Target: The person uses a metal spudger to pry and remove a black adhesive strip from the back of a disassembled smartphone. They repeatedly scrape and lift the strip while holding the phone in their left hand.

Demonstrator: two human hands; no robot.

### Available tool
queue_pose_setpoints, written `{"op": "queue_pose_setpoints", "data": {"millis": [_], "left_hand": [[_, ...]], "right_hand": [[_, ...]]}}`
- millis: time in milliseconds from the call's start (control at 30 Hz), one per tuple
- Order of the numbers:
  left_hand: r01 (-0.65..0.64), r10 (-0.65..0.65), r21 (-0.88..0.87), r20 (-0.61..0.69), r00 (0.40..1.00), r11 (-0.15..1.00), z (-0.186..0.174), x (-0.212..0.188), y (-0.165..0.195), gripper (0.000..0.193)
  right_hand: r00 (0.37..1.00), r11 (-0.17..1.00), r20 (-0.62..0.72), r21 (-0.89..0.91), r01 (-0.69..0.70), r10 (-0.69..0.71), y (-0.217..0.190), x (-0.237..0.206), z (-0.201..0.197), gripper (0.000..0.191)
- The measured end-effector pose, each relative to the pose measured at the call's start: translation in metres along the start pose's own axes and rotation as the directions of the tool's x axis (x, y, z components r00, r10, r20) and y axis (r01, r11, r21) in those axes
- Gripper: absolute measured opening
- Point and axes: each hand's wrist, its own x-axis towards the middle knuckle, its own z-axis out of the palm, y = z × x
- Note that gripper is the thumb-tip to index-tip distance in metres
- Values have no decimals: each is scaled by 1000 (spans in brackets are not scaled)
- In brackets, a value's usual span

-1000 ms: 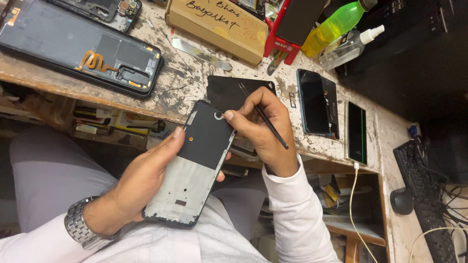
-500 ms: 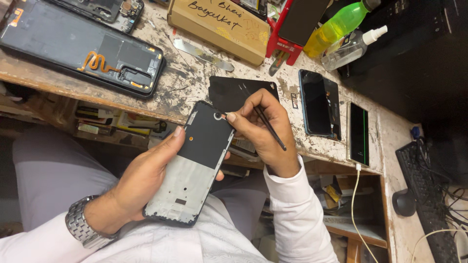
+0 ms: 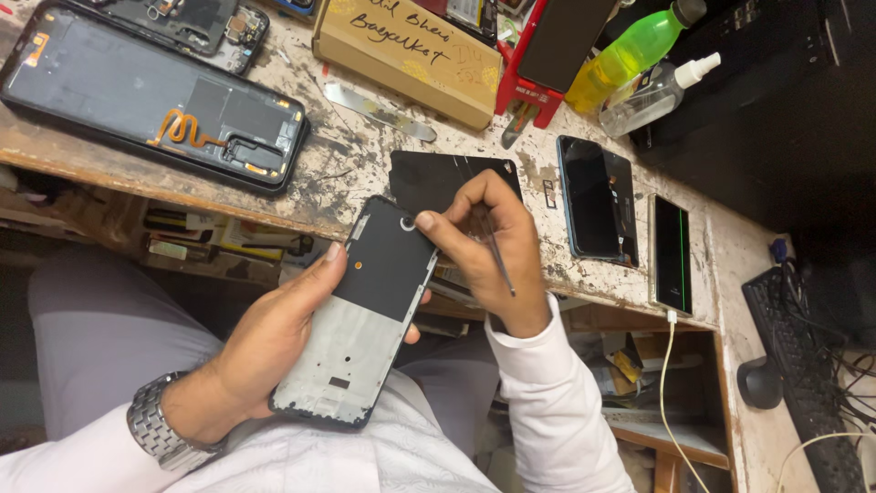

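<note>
While the left hand [image 3: 265, 365] cradles the phone frame [image 3: 365, 315] from below, over the lap and just short of the bench's near edge, thumb along its left side and fingers wrapped underneath, the frame sits tilted with its top end toward the bench. Upper half is a dark panel, lower half bare grey metal with small cut-outs.

Right hand [image 3: 488, 246] is closed in a pen grip on a thin dark tool [image 3: 497, 260]; shaft runs back over the hand, the working end is hidden behind the fingertips. Those fingertips press at the round opening [image 3: 407, 223] near the frame's top edge. Can't tell whether the tip is inside the opening or beside it.

Step in hand, as I read it: fine work at that camera-hole area, picking or seating something small. Next move likely calls for a steady frame and light, controlled tip pressure; a slip would scratch the dark panel.

On the bench [image 3: 365, 173]: black sheet [image 3: 429, 178] at the near edge just behind the hands, dark phone [image 3: 598, 196] face up to its right, slim phone with a green edge line [image 3: 671, 251] further right with a white cable [image 3: 671, 365] hanging below. Large opened device with orange flex [image 3: 155, 114] toward the left end. Cardboard box [image 3: 406, 55], metal pry blade [image 3: 379, 111], green bottle [image 3: 630, 55] and clear spray bottle [image 3: 652, 91] along the far edge.
</note>
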Motion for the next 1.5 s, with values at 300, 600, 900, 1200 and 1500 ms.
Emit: {"op": "queue_pose_setpoints", "data": {"millis": [300, 600, 900, 1200, 1500], "left_hand": [[-28, 28, -15, -4, 1000, 1000, -3, 2, 4, 63], [-23, 21, -22, -70, 997, 1000, -5, 3, 0, 56], [13, -10, 22, -129, 992, 1000, -4, 5, 0, 55], [-32, 31, -27, -29, 999, 999, -1, 6, 7, 59], [103, -100, -158, 23, 995, 982, 1, 16, 9, 68]], "right_hand": [[998, 997, 55, 80, 17, -22, -13, 0, -10, 17], [958, 852, 90, -439, 284, -273, -29, -1, 9, 20], [741, 410, 379, -651, 639, -554, -28, 0, 9, 33], [882, 870, -161, -318, 378, -443, 9, 0, -8, 20], [997, 995, 1, 52, 80, -81, 5, -2, -19, 20]]}}
